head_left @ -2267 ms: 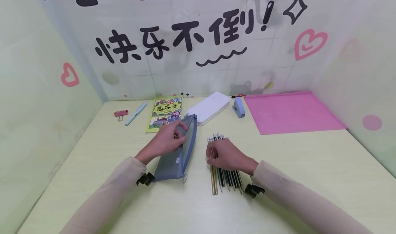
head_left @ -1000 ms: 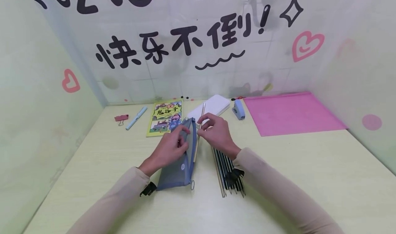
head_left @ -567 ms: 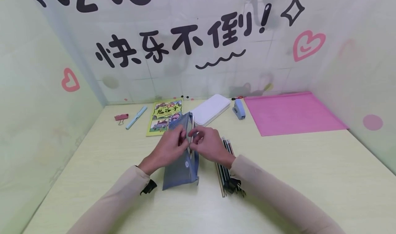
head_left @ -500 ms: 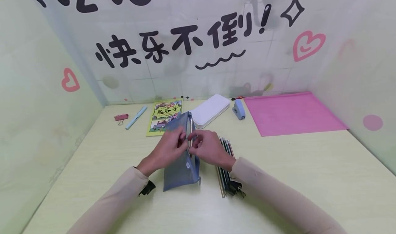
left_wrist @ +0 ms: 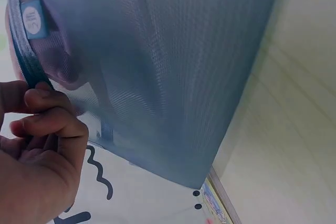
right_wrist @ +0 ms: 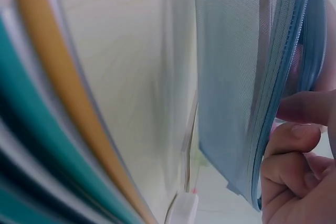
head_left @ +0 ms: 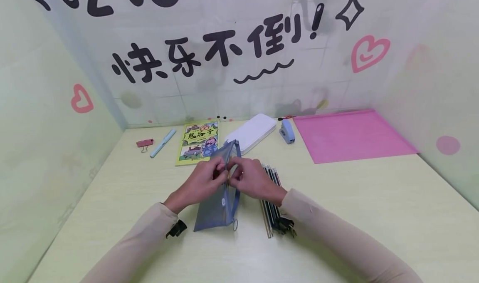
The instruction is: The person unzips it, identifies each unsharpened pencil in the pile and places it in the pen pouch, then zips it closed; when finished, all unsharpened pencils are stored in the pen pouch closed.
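A blue-grey mesh zipper pouch [head_left: 213,208] stands tilted on the table, its zipped mouth gaping toward the right. My left hand [head_left: 202,181] pinches the near edge of that mouth; in the left wrist view, thumb and fingers [left_wrist: 50,114] meet on the trim below a small round-logo tag [left_wrist: 33,19]. At the opening is my right hand [head_left: 254,179], fingers curled, with a bit of gold pencil [head_left: 228,177] between its fingertips. The rest of that pencil is hidden by the hands and mesh. Under the right wrist lies a row of dark and gold pencils [head_left: 270,214].
Behind the pouch are a comic-style book [head_left: 194,143] and a white case [head_left: 254,131]. Farther left lie a pink binder clip [head_left: 144,142] and a light-blue pen [head_left: 163,143]. Toward the right are a blue stapler [head_left: 287,132] and a pink sheet [head_left: 351,139]. Walls edge the table.
My right hand has picked a gold pencil from the row, carried it left and lowered it into the pouch mouth. My left hand keeps its grip on the pouch, which has shifted slightly right.
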{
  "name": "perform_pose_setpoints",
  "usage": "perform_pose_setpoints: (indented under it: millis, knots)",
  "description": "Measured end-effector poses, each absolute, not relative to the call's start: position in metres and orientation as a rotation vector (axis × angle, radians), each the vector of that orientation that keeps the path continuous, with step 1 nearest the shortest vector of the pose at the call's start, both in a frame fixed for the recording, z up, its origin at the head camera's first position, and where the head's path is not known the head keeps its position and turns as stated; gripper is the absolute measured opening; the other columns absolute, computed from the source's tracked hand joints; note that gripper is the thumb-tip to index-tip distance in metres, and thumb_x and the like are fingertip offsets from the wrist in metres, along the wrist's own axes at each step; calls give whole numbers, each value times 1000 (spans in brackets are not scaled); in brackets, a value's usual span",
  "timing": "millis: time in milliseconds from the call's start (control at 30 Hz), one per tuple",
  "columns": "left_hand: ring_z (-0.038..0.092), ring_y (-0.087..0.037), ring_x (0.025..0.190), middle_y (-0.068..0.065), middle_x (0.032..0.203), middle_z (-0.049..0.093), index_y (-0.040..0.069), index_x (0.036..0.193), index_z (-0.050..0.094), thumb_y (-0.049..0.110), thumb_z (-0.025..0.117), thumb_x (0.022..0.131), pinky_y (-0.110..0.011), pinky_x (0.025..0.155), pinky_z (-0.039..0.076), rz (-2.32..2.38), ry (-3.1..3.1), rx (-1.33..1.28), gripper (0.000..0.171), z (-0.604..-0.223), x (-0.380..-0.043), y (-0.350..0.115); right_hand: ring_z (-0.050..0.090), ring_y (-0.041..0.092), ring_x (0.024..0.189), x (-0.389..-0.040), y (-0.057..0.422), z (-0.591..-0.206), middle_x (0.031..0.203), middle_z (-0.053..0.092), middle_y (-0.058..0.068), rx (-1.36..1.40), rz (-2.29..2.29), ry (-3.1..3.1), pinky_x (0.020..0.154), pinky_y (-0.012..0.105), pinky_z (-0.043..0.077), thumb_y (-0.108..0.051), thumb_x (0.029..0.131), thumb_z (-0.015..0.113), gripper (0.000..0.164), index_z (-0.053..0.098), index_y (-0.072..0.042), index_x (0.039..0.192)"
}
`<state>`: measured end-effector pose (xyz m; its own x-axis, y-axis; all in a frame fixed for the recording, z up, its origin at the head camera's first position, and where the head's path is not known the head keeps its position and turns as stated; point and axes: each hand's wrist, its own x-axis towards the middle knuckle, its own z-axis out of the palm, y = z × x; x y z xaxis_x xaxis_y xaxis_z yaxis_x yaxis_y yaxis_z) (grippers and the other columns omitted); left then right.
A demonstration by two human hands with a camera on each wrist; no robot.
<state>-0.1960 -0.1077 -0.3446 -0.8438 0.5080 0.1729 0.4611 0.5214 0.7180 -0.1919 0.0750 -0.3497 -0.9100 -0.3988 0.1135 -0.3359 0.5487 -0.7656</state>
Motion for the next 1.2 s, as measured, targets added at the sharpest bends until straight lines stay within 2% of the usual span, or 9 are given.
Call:
perform_pose_setpoints:
  millis: [267, 433, 567, 900, 1200]
  knots:
    - [46, -13, 64, -2, 72, 47, 8, 88, 47, 5, 55, 96, -20, 54, 37, 1245, 2689, 826, 12, -337, -204, -115, 66, 6, 67, -192, 100, -345, 80, 75, 3, -702, -1271, 2850, 64, 22, 55, -9, 85, 72, 15, 70, -6, 99]
    - [51, -15, 70, -4, 78, 56, 5, 96, 53, 4, 56, 96, -22, 59, 43, 1267, 2671, 798, 3, -329, -208, -122, 57, 5, 61, -189, 125, -349, 70, 68, -3, -733, -1003, 2821, 62, 23, 50, -12, 83, 77, 11, 69, -9, 90]
    - [51, -14, 66, -2, 75, 57, 4, 99, 56, 5, 55, 95, -22, 60, 44, 1252, 2660, 826, 4, -327, -210, -123, 54, 4, 61, -184, 135, -358, 68, 63, -5, -753, -826, 2759, 61, 21, 47, -10, 80, 80, 14, 67, -10, 85]
    - [50, -12, 61, -1, 69, 55, 5, 101, 57, 3, 54, 96, -22, 59, 44, 1288, 2658, 870, 7, -330, -211, -121, 55, 7, 61, -181, 114, -368, 68, 62, -4, -725, -655, 2762, 58, 22, 46, -9, 72, 84, 21, 67, -9, 85]
    - [49, -13, 62, -2, 70, 56, 5, 104, 56, 3, 52, 95, -23, 59, 44, 1278, 2630, 848, 10, -330, -209, -122, 49, 16, 64, -179, 99, -363, 77, 60, 5, -554, -628, 2776, 52, 25, 40, 7, 67, 75, 26, 68, -7, 88]
